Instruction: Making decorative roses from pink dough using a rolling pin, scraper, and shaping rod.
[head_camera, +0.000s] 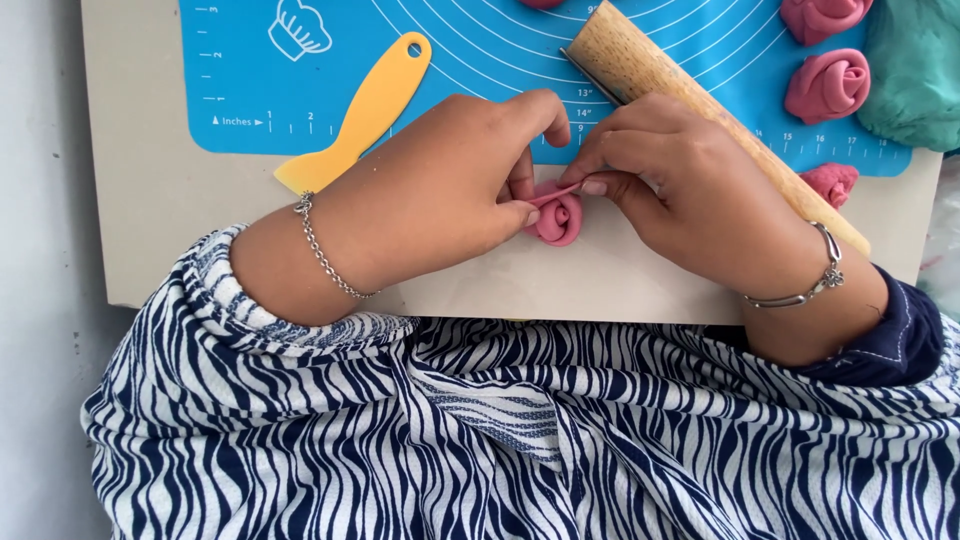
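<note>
Near the front edge of the beige board (160, 230), at about its middle, the left hand (440, 190) and the right hand (665, 180) meet over a small pink dough rose (556, 220). Both are curled nearly closed: the left thumb and forefinger pinch the rose's left side, while the right fingertips (594, 186) grip a thin pink strip that runs from the rose toward them. Each wrist wears a silver chain bracelet. The rose is a coil of rolled layers, matte and deep pink, resting on the bare board just in front of the blue mat (470, 60). That mat covers the far part of the board; it is printed in white with curved measuring rings, a ruler scale along its front and left edges, and a chef's-hat outline near its far left corner. A yellow plastic scraper (360, 115) lies slanted across the mat's front left corner, its blade end on the board. A wooden rolling pin (640, 70) slants from the mat's middle to the board's right edge, passing behind the right hand. Finished pink roses (828, 85) sit near the mat's right side beside a green dough lump (915, 70). Bare board lies open left of the hands and along the front edge.
</note>
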